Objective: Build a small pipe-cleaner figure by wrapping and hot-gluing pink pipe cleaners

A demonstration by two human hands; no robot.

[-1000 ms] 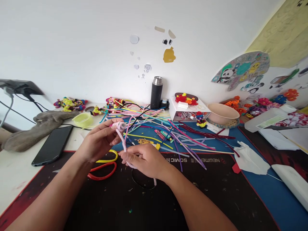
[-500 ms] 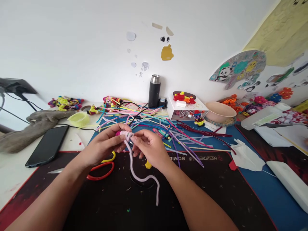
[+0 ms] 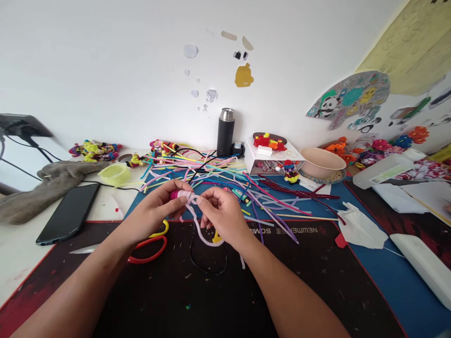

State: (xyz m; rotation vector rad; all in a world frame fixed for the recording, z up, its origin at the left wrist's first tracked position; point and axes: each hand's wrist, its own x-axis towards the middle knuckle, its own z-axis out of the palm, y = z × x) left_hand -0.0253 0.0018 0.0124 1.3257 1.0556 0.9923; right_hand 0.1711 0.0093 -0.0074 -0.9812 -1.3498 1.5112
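My left hand (image 3: 158, 206) is closed around a small coiled piece of pipe cleaner (image 3: 183, 194), pale pink with a magenta end. Thumb and forefinger of my right hand (image 3: 219, 211) pinch a loop of the pale pink pipe cleaner (image 3: 200, 234) just beside the coil. Its long tail curves down and passes behind my right hand, with the tip showing below the wrist. Beneath my left forearm lie scissors (image 3: 150, 249) with red and yellow handles. A small yellow object (image 3: 216, 237) sits on the black mat under my hands, near a thin black loop (image 3: 208, 272).
Many coloured pipe cleaners (image 3: 268, 197) are spread behind my hands. A black thermos (image 3: 225, 134), a white box (image 3: 275, 162) and a pinkish bowl (image 3: 322, 164) stand along the wall. A phone (image 3: 68, 213) lies at left; a crumpled tissue (image 3: 362, 227) is at right.
The tail of the pale pink pipe cleaner has swung right and up, now partly behind my right hand. My right fingers have pulled slightly away from the coil, holding a loop.
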